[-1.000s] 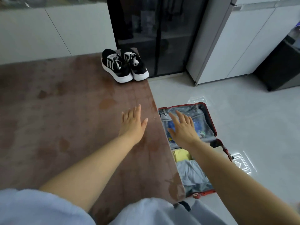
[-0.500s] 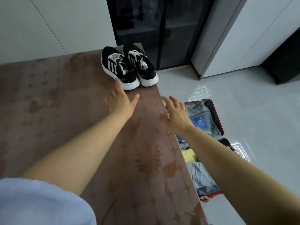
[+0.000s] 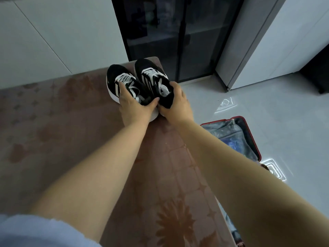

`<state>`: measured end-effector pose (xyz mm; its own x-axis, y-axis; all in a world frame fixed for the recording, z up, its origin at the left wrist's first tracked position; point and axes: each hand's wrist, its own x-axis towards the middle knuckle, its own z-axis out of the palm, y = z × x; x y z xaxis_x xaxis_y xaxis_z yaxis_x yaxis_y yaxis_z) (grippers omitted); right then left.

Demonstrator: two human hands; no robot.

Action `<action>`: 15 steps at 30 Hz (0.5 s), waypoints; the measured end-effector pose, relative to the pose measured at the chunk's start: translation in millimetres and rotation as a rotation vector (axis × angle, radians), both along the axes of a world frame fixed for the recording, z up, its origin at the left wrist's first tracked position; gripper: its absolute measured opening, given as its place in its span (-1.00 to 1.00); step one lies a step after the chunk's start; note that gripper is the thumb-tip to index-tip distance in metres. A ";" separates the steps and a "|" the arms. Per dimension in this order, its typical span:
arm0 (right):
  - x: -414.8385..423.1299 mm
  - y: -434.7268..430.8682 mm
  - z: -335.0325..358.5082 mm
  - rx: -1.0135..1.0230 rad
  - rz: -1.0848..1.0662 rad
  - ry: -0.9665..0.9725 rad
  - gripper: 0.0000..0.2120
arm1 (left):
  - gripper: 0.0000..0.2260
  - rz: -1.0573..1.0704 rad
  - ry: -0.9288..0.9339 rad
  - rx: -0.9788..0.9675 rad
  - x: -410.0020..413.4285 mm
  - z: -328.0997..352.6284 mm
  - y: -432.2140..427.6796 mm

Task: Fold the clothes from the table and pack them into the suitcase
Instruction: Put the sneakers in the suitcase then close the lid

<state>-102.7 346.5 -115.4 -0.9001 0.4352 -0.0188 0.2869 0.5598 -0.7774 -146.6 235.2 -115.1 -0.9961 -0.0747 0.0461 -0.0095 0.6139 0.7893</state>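
Two black sneakers with white stripes and laces stand side by side at the far right corner of the table (image 3: 71, 139), which has a brown flower-patterned cloth. My left hand (image 3: 135, 106) grips the heel end of the left sneaker (image 3: 121, 77), thumb inside its opening. My right hand (image 3: 176, 104) grips the heel of the right sneaker (image 3: 151, 73). On the floor to the right lies the open red suitcase (image 3: 249, 132), partly hidden by my right forearm; grey lining and something blue show inside.
A dark glass-door cabinet (image 3: 178, 32) stands right behind the table corner. White cabinets (image 3: 276, 41) rise at the right, a white wall at the left. Pale tiled floor (image 3: 267, 97) lies around the suitcase.
Both hands reached forward from the middle of the table to the sneakers and took hold of their heels. The view shifted forward, so the suitcase sits lower right.
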 end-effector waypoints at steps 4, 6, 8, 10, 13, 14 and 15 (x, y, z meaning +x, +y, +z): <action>-3.3 2.1 -3.6 -0.029 -0.119 0.017 -0.23 | -0.12 0.043 0.024 -0.023 1.8 -9.2 -0.5; 3.4 3.9 -2.2 -0.047 -0.148 0.019 -0.22 | -0.21 0.035 0.030 0.021 7.6 -10.5 -6.5; 20.5 8.0 -1.2 -0.045 -0.152 0.017 -0.21 | -0.28 0.009 0.042 0.074 19.7 -11.1 -15.5; 48.5 17.8 -1.0 -0.055 -0.168 0.011 -0.19 | -0.33 -0.014 0.037 0.104 40.6 -10.3 -21.5; 107.4 41.6 6.2 -0.111 -0.240 0.006 -0.20 | -0.37 -0.044 -0.002 0.172 87.9 2.2 -15.0; 129.6 52.6 10.6 -0.137 -0.266 0.004 -0.23 | -0.38 -0.052 -0.019 0.202 105.9 8.6 -9.3; 152.9 65.3 15.0 -0.155 -0.288 -0.003 -0.26 | -0.39 -0.068 -0.036 0.234 124.9 16.2 -1.6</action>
<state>50.2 411.8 -100.3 -0.7403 0.6637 -0.1072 0.4185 0.3302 -0.8461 -21.7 233.6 -98.9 -0.9999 -0.0118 -0.0001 -0.0050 0.4143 0.9101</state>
